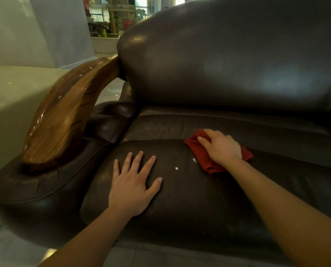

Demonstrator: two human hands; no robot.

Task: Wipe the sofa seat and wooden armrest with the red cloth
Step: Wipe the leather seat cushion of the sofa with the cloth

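The dark brown leather sofa seat (180, 199) fills the middle of the view. My right hand (223, 146) presses the folded red cloth (205, 159) flat onto the seat near its back edge, fingers curled over the cloth. My left hand (134, 182) lies flat on the seat cushion with its fingers spread, holding nothing. Two small white specks (176, 168) sit on the leather between the hands, one right beside the cloth's edge. The curved wooden armrest (64, 116) rises at the left, above the padded leather arm (35, 185), with small white marks along it.
The sofa's bulging backrest (228, 60) stands behind the seat. A pale wall (12, 87) and light tiled floor (10, 249) lie left of the arm. Shelves with colourful goods (112, 18) show far behind the sofa.
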